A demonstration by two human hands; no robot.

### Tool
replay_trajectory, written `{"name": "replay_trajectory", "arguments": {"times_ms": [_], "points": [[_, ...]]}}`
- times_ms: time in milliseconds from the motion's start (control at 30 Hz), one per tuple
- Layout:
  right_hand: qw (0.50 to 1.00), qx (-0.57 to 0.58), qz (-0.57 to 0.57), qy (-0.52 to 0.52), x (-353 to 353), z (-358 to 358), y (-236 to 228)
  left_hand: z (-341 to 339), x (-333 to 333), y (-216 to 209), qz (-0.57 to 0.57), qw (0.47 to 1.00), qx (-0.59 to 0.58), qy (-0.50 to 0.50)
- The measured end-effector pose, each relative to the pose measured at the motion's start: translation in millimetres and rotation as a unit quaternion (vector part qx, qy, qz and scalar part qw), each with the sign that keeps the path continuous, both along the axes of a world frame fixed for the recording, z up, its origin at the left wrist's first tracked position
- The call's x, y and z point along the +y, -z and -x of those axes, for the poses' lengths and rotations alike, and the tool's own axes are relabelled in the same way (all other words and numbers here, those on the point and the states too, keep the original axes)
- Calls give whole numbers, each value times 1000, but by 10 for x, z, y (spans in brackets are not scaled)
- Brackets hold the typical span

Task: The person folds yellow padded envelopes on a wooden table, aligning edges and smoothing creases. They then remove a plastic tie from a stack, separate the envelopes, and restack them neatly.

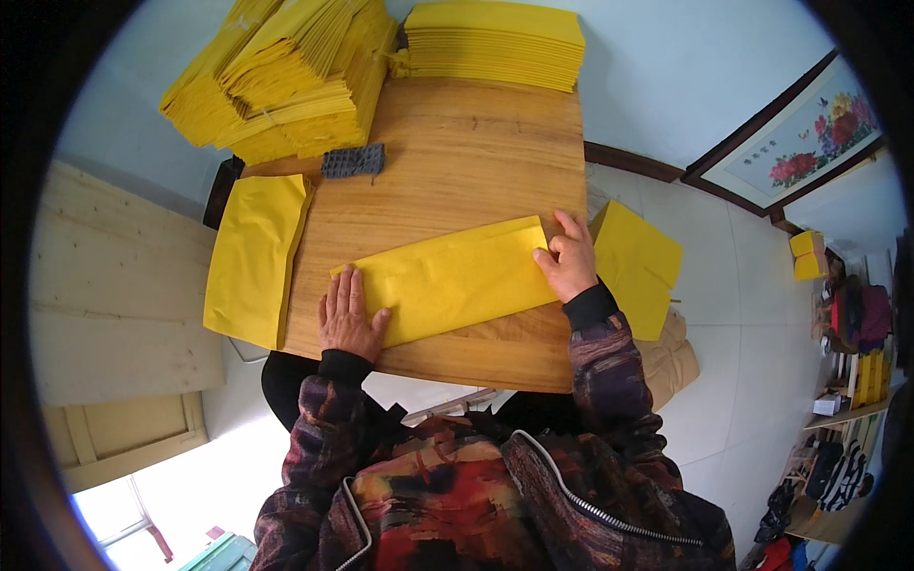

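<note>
A long folded strip of yellow paper (457, 276) lies aslant on the wooden table in front of me, its right end farther away than its left. My left hand (352, 317) rests flat on its left end, fingers stretched out and thumb apart. At the strip's right end my right hand (568, 262) is closed on the edge, the thumb on top and the other fingers partly hidden. To the left lies a stack of folded yellow paper (255, 257), reaching over the table's edge. Beyond my left hand is a dark grey knitted or textured pad (353, 162).
Tall bundles of folded yellow paper (305, 86) fill the far left corner of the table (476, 143). A neat yellow stack (495, 48) stands at the back. Off the right edge is more yellow paper (636, 271), over a brown bag (674, 362). A framed flower picture (795, 143) leans at right.
</note>
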State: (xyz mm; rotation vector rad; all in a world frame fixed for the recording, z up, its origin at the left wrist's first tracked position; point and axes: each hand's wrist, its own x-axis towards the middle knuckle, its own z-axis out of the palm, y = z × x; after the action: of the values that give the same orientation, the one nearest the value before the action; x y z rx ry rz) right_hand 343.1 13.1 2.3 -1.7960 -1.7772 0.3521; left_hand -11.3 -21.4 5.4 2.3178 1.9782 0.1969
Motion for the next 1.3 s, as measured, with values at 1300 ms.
{"name": "replay_trajectory", "arguments": {"times_ms": [1300], "points": [[994, -27, -59, 88, -99, 224, 15, 40, -8, 50, -29, 1000, -7, 11]]}}
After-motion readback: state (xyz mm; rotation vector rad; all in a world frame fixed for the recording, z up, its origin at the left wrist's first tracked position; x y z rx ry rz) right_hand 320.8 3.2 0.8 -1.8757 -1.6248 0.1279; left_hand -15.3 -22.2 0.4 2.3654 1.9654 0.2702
